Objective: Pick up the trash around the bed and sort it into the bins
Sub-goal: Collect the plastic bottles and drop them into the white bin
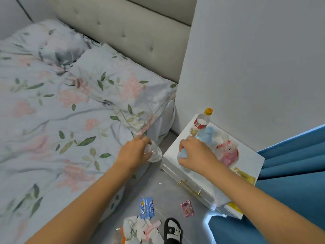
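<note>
Left grip (134, 152): we see it clasping a clear plastic bottle (154, 154), at its 3 o'clock.
Right grip (195, 154): closed around a blue-capped bottle (182, 155) on the desk (253, 155).
Writing: we read none.

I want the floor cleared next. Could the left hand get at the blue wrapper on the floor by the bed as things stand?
Probably not yet: the left hand is already closed on a clear plastic cup. The way down to the blue wrapper looks free, but the hand would need emptying first.
</note>
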